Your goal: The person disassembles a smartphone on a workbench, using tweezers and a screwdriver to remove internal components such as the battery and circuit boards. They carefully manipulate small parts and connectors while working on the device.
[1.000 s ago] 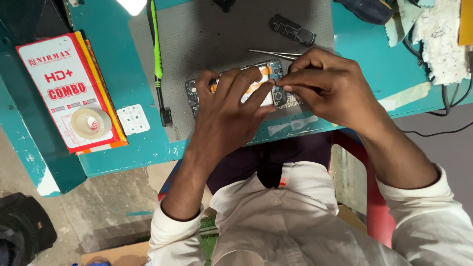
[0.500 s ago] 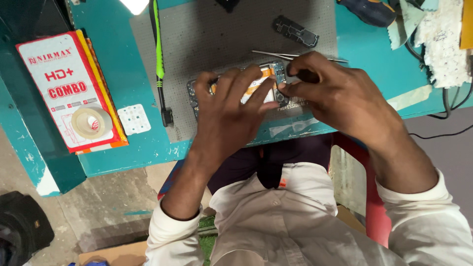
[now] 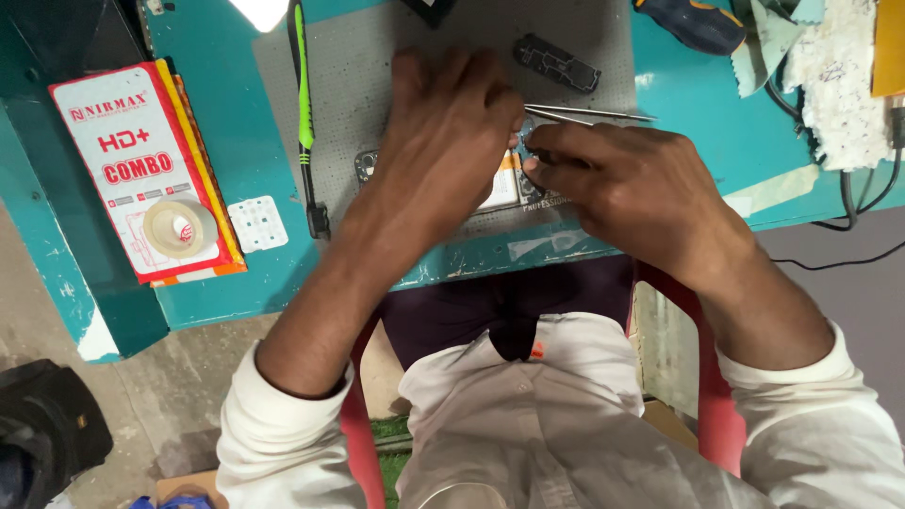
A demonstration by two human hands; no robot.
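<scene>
Head view: the left hand (image 3: 443, 141) now lies flat over the opened phone (image 3: 504, 184) on the grey mat (image 3: 377, 75), covering more of it than a moment ago. The right hand (image 3: 622, 188), at 3 o'clock, has slid closer, fingers pinched on a small phone part. Tweezers (image 3: 589, 114) lie beyond, at 1 o'clock.

Left hand (image 3: 443, 141) lying palm-down over opened phone (image 3: 504, 184) on grey work mat (image 3: 368, 85), covering most of it. Right hand (image 3: 613, 184) pinching metal tweezers (image 3: 589, 114), tips sitting at phone's upper edge. Green-handled tool (image 3: 304, 104) lying left of phone; tape roll (image 3: 179, 227) resting on red packet (image 3: 141, 170).
</scene>
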